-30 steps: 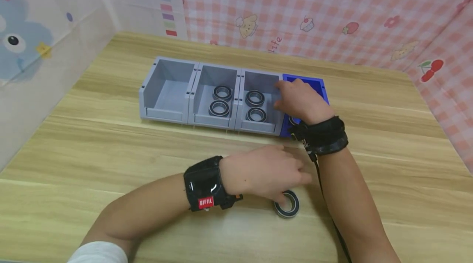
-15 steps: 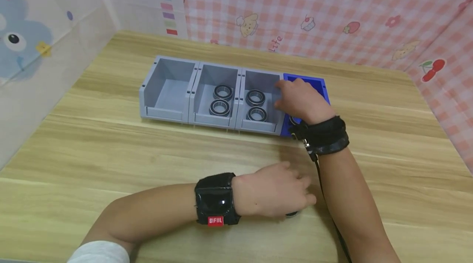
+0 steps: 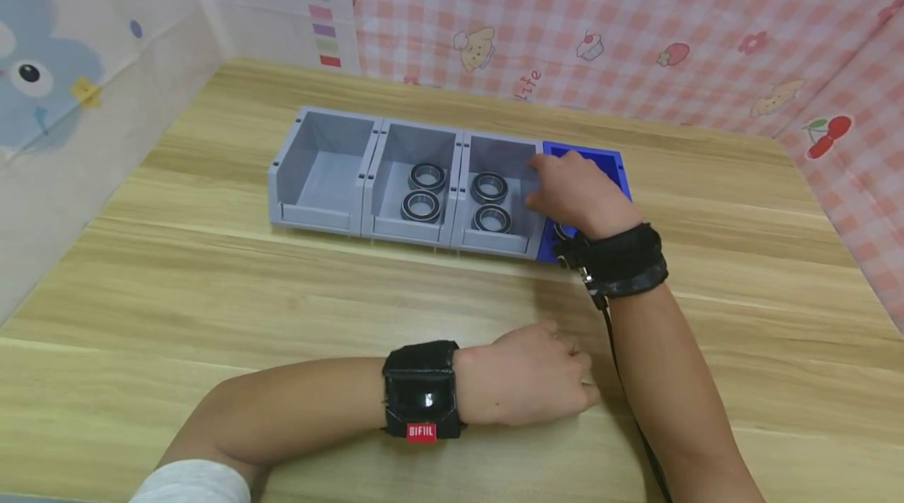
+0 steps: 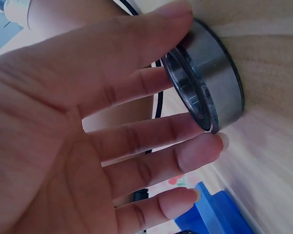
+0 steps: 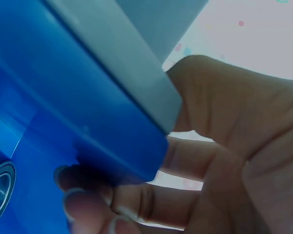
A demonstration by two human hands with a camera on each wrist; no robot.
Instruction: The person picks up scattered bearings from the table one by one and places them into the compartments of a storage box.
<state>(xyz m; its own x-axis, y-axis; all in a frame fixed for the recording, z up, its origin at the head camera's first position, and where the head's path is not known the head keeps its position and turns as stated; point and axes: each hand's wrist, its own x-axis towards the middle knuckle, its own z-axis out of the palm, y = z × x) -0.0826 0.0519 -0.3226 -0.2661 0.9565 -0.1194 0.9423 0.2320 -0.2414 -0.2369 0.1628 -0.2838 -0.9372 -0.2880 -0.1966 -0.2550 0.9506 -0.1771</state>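
Note:
My left hand is low over the table, holding a ball bearing by its rim between thumb and fingers. The bearing touches or nearly touches the wood; in the head view the hand hides it. At the blue bin, my right hand grips the side wall it shares with the adjoining grey bin. The right wrist view has the fingers on the blue side and the thumb on the grey side. Another bearing lies inside the blue bin. Two bearings lie in the adjoining grey bin.
The middle grey bin also holds two bearings. A further grey bin stands at the row's left end. A black cable runs from the right wristband along the forearm. Patterned cloth hangs behind the table.
My left hand has moved right and toward me, over the bearing on the table, and has taken hold of it. The right hand has stayed on the bin wall.

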